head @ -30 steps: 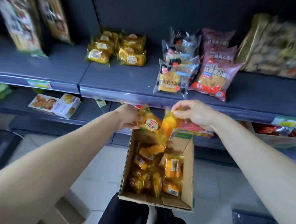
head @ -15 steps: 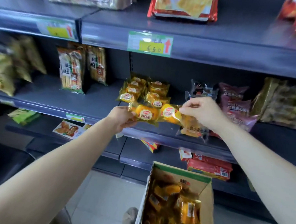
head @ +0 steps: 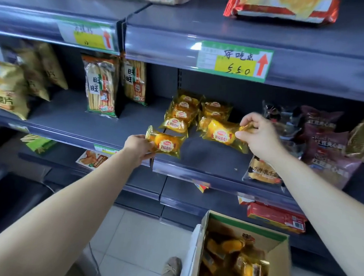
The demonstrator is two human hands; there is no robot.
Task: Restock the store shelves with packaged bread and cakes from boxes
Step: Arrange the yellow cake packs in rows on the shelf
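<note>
One yellow bread packet (head: 166, 144) is gripped by the left hand (head: 137, 146) at the front edge of the shelf (head: 207, 160). A second packet (head: 220, 134) is pinched by the right hand (head: 259, 135) beside the stacked packets (head: 181, 114). Bare shelf lies before them. More are held in the cardboard box (head: 280, 260) below.
</note>
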